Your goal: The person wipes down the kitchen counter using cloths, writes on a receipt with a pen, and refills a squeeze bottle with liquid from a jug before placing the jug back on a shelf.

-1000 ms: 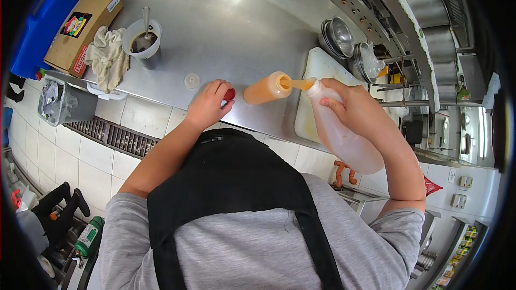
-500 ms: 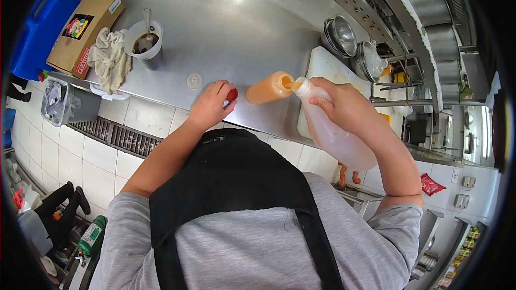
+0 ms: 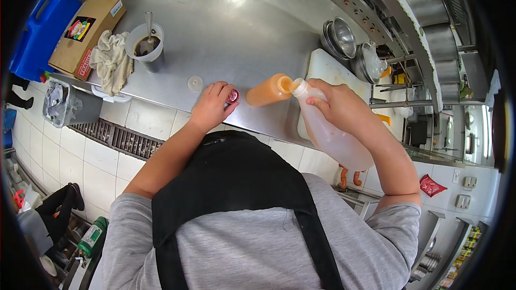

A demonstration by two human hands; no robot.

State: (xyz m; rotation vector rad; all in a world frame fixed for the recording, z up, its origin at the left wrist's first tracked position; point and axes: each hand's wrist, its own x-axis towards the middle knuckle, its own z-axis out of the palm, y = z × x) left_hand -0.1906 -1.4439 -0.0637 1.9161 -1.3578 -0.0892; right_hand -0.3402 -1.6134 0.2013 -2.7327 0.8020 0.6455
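Observation:
My right hand (image 3: 341, 106) is wrapped round the neck of a translucent plastic bottle (image 3: 336, 142), which looks nearly empty. That bottle is tipped over, its mouth right at the mouth of a squat bottle of orange sauce (image 3: 267, 90) on the steel counter. My left hand (image 3: 212, 106) rests by the counter's front edge, fingers closed on a small red cap (image 3: 233, 96). A round translucent lid (image 3: 195, 83) lies flat just left of that hand.
A tub of dark liquid with a spoon (image 3: 146, 47), a crumpled cloth (image 3: 111, 60), a cardboard box (image 3: 86, 35) and a blue jug (image 3: 43, 29) stand at left. At right are a white cutting board (image 3: 325, 72) and metal bowls (image 3: 341, 37). A lined bin (image 3: 78, 104) stands below.
Orange sauce showed at the tipped bottle's mouth before; now that mouth looks clear. The bottle has shifted slightly left. The red cap has turned in my left hand, showing a shinier face.

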